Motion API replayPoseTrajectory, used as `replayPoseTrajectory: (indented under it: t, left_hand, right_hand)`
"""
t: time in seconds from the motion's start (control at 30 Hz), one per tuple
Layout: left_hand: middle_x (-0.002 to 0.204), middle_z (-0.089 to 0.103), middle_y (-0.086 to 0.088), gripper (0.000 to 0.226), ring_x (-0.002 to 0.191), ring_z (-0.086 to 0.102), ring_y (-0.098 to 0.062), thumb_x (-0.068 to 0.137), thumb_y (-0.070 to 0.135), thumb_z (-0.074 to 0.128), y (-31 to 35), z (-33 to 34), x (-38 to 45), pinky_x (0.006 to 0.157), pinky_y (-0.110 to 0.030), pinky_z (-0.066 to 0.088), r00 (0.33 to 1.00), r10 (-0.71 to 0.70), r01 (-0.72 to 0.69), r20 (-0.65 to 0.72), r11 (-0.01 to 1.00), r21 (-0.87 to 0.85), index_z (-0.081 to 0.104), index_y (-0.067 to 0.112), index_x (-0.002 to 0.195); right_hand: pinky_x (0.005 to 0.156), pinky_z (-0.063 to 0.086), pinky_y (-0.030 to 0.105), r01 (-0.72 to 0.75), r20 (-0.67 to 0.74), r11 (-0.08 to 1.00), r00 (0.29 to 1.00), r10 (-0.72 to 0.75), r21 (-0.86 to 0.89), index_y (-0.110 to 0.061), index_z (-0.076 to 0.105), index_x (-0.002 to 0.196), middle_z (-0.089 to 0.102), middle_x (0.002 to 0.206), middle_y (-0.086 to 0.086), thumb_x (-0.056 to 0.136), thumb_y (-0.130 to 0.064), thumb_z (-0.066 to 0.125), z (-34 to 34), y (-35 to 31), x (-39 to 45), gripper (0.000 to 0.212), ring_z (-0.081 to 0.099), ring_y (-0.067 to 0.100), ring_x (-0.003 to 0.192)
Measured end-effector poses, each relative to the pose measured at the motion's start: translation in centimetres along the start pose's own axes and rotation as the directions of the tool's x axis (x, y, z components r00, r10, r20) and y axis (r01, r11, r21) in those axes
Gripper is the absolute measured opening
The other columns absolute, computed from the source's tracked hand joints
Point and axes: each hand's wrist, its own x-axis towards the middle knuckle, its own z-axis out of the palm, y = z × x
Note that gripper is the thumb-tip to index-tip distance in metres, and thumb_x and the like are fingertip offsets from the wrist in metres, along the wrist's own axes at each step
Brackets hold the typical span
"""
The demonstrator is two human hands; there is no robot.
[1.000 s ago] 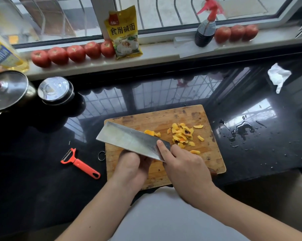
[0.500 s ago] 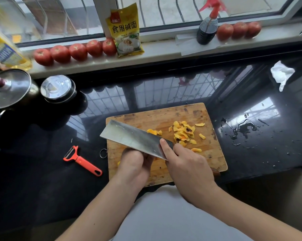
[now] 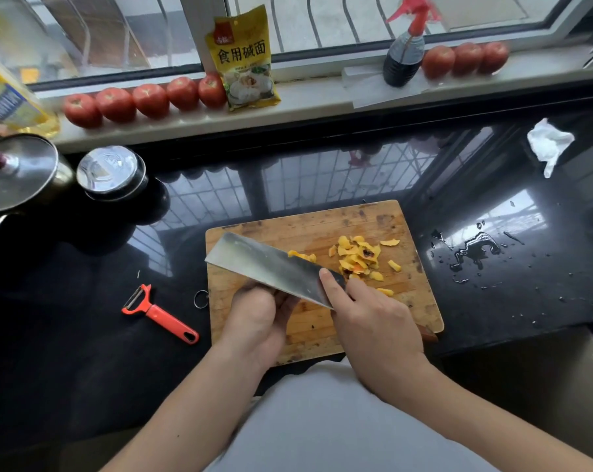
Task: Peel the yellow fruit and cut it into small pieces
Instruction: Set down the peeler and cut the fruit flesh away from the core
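right hand (image 3: 373,321) gripping the cleaver (image 3: 271,267), finger along the blade, left hand (image 3: 257,318) curled up under it on the cutting board (image 3: 322,223), can't tell what's in it, yellow fruit pieces (image 3: 358,255) near the board's far right corner, peeler (image 3: 159,313) off its left edge

Both forearms are reaching forward from the bottom of the view, converging. The right hand (image 3: 373,321) is gripping a cleaver (image 3: 271,267) by its handle end, its index finger lying straight along the blade's flat side. The left hand (image 3: 256,321) is curling knuckles-up just left of that grip, its fingertips tucked under the blade and hidden.
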Motion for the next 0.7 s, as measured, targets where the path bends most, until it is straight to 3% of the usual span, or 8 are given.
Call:
replayPoseTrajectory:
  t: [0.07, 0.2, 0.37, 0.5, 0.7]
  left_hand:
    - [0.090, 0.078, -0.008, 0.027, 0.078, 0.073, -0.017, 0.104, 0.001, 0.047, -0.1, -0.1, 0.3, 0.067, -0.027, 0.058, 1.000, -0.012, 0.012, 0.010, 1.000, 0.022, 0.073, 0.008, 0.099]
    - [0.083, 0.074, -0.005, 0.020, 0.068, 0.068, -0.013, 0.101, 0.001, 0.053, -0.1, -0.4, 0.4, 0.064, -0.025, 0.055, 0.997, -0.015, 0.011, 0.071, 0.998, 0.057, 0.069, 0.010, 0.094]
    - [0.107, 0.079, -0.012, 0.026, 0.094, 0.074, -0.021, 0.107, 0.001, 0.044, 0.0, -1.2, 0.6, 0.073, -0.027, 0.061, 0.990, -0.040, 0.019, 0.137, 0.989, 0.150, 0.069, 0.004, 0.115]
    - [0.101, 0.079, -0.009, 0.022, 0.091, 0.073, -0.019, 0.106, 0.005, 0.049, -0.2, -1.2, 0.6, 0.083, -0.032, 0.058, 0.989, -0.020, 0.001, 0.149, 0.992, 0.130, 0.071, 0.006, 0.107]
    - [0.088, 0.079, -0.004, 0.026, 0.075, 0.073, -0.011, 0.106, 0.004, 0.047, -0.4, -1.0, 1.0, 0.074, -0.029, 0.055, 0.995, -0.006, -0.007, 0.100, 0.992, 0.126, 0.072, 0.009, 0.099]
  right_hand:
    - [0.040, 0.038, 0.028, -0.013, -0.006, 1.000, 1.000, 0.013, 0.016, -0.011, 0.068, 0.130, 0.055, 0.073, 0.002, 0.074, -0.009, 0.083, -0.1, 0.1, 0.0, 0.058, 0.052, 0.019, 0.051]
    - [0.040, 0.036, 0.027, 0.023, 0.024, 0.999, 0.999, -0.025, 0.045, -0.010, 0.065, 0.133, 0.057, 0.076, 0.002, 0.076, -0.011, 0.083, -0.4, 0.2, -0.2, 0.060, 0.052, 0.016, 0.053]
    - [0.044, 0.029, 0.024, -0.021, 0.033, 0.998, 0.999, 0.019, 0.060, -0.012, 0.065, 0.133, 0.057, 0.075, 0.001, 0.078, -0.012, 0.081, -0.7, 0.4, -0.3, 0.057, 0.049, 0.016, 0.052]
    - [0.040, 0.036, 0.026, -0.009, 0.055, 0.998, 0.998, 0.005, 0.065, -0.011, 0.064, 0.134, 0.057, 0.076, 0.001, 0.079, -0.013, 0.082, -0.8, 0.3, -0.3, 0.058, 0.051, 0.015, 0.053]
    - [0.042, 0.031, 0.025, -0.008, 0.048, 0.999, 0.999, 0.006, 0.048, -0.011, 0.066, 0.132, 0.056, 0.074, 0.002, 0.077, -0.011, 0.082, -0.8, 0.2, -0.3, 0.058, 0.049, 0.016, 0.052]
